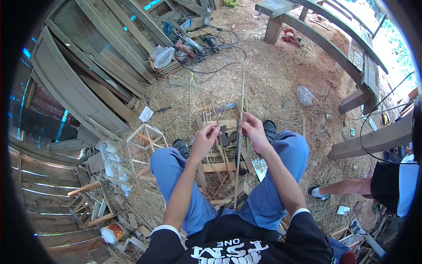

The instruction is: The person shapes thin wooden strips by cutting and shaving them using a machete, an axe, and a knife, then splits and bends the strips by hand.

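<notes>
My left hand (pixel 206 138) is closed in a pinch on a thin strip, beside a small dark piece (pixel 224 136) whose nature I cannot make out. To its right, my right hand (pixel 253 130) pinches a long thin wooden stick (pixel 241 154), which runs upright in view between my knees. Beneath both hands a wooden frame with slats (pixel 220 166) lies on the ground between my feet.
Power tools with tangled cables (pixel 191 46) lie ahead. Boards (pixel 79 79) lean at the left, near a small wooden frame (pixel 145 138). A curved bench (pixel 325 35) stands at the upper right. Another person's leg (pixel 347 188) shows at the right.
</notes>
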The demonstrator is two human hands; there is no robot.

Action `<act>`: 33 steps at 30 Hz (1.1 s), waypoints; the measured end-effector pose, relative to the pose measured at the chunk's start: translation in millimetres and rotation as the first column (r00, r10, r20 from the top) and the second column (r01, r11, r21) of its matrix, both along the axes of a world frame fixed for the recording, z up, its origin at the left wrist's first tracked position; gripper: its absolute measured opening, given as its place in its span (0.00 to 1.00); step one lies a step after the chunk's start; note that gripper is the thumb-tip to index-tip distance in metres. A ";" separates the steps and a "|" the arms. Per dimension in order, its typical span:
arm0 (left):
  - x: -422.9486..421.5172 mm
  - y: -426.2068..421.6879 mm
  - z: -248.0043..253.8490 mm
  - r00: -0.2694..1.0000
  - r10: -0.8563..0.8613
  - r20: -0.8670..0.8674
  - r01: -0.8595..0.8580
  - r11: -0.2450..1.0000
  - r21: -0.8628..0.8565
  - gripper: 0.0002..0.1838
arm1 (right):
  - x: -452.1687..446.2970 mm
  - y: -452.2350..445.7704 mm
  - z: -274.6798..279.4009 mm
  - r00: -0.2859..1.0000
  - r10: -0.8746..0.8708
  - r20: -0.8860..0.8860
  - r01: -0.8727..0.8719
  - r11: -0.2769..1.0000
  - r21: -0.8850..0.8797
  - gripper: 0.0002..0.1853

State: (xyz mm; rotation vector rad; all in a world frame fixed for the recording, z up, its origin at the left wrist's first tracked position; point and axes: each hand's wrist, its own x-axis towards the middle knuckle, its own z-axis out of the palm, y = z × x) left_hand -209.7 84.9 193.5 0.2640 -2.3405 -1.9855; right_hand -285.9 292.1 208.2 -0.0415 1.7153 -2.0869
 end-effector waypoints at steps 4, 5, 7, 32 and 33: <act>1.0 -0.3 0.5 1.000 -0.022 0.020 0.023 0.999 -0.048 0.16 | 1.1 -0.8 2.1 1.000 -0.014 0.016 0.014 1.000 0.013 0.29; 1.2 -0.1 1.1 0.999 -0.024 0.026 0.025 0.998 -0.059 0.16 | 0.9 -1.2 1.5 1.000 -0.012 0.017 0.012 1.000 0.019 0.29; 2.2 1.7 5.6 0.999 -0.028 0.039 0.031 0.996 -0.081 0.16 | 0.9 -1.8 0.9 1.000 -0.009 0.020 0.008 0.999 0.032 0.29; 17.4 24.1 18.7 0.788 -0.582 0.198 0.584 0.810 0.058 0.14 | -0.7 1.1 -2.4 0.985 -0.120 -0.122 0.116 0.993 -0.034 0.23; 17.9 25.1 17.4 0.770 -0.598 0.225 0.595 0.799 0.088 0.14 | 0.0 1.1 -0.1 0.984 -0.129 -0.123 0.125 0.991 -0.038 0.24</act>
